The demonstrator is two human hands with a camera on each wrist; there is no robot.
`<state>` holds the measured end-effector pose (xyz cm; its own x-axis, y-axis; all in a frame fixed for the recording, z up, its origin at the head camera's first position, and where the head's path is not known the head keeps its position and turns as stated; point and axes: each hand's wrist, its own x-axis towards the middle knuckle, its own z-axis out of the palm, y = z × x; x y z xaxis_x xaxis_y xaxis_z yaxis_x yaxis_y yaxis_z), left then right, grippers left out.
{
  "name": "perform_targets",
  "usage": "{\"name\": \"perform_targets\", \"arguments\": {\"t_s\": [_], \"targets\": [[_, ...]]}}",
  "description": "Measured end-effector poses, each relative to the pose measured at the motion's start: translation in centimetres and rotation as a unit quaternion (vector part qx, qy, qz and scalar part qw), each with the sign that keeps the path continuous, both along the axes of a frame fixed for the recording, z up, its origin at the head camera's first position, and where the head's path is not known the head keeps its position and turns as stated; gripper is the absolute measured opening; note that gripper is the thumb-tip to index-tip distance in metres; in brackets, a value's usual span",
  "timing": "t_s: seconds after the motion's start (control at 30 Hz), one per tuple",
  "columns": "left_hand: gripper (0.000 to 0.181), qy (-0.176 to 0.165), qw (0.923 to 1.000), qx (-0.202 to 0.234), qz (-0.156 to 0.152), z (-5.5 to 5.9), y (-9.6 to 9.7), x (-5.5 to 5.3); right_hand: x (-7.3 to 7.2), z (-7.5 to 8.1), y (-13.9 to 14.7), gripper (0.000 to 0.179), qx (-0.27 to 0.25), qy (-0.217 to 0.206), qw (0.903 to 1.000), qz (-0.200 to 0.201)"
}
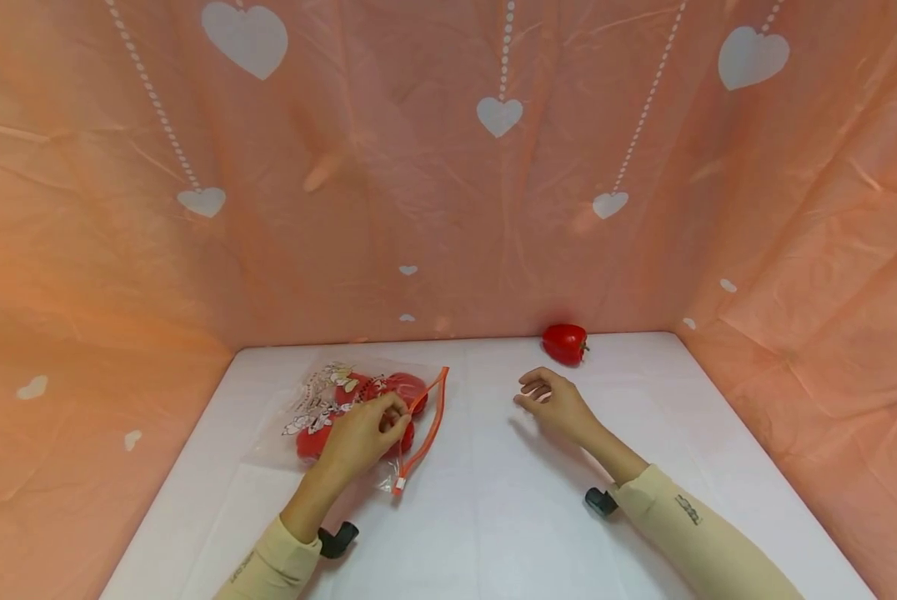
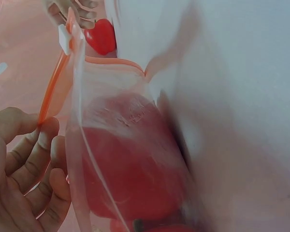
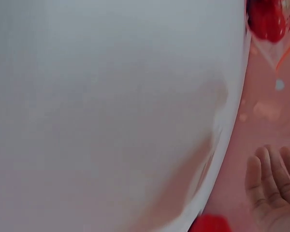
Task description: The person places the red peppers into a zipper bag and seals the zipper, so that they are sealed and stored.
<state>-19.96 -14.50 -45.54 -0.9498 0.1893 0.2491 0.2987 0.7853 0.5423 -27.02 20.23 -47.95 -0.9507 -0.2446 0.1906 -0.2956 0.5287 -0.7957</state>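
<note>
My left hand (image 1: 360,435) pinches the orange zip edge of a clear plastic zipper bag (image 1: 272,442) between thumb and fingertip. The bag lies on the left of the table with its orange-rimmed mouth (image 1: 437,423) parted and facing right. Inside are several red bell peppers (image 2: 135,169), blurred by the plastic. A white slider (image 1: 399,483) sits at the near end of the zip. Over the right half of the table, my right hand (image 1: 559,408) is held with loosely bent fingers and nothing in them. Beyond it, a single red bell pepper (image 1: 563,344) lies on its side.
The white tabletop (image 1: 486,517) ends at an orange curtain (image 1: 433,208) with white hearts, which rises at the back and both sides. A dark wrist device (image 1: 338,542) shows beneath the left cuff, another (image 1: 600,502) beneath the right.
</note>
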Motion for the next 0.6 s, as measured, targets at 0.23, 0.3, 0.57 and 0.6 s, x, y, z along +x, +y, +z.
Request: {"name": "perform_targets", "arguments": {"t_s": [0.23, 0.3, 0.57, 0.6], "targets": [[0.011, -0.003, 1.0000, 0.000, 0.001, 0.1, 0.0, 0.1, -1.5, 0.4, 2.5, 0.038, 0.010, 0.044, 0.9986, -0.029], [0.011, -0.004, 1.0000, 0.002, 0.001, 0.2, -0.1, 0.1, -2.0, 0.6, 3.1, 0.040, 0.010, 0.050, 0.9980, -0.037], [0.011, -0.003, 1.0000, 0.006, -0.002, 0.1, -0.1, 0.0, -3.6, 0.9, 5.0, 0.042, 0.009, 0.096, 0.9923, -0.078], [0.011, -0.003, 1.0000, 0.006, -0.002, 0.1, -0.1, 0.0, -3.8, 0.9, 5.2, 0.043, 0.012, 0.099, 0.9916, -0.082]]}}
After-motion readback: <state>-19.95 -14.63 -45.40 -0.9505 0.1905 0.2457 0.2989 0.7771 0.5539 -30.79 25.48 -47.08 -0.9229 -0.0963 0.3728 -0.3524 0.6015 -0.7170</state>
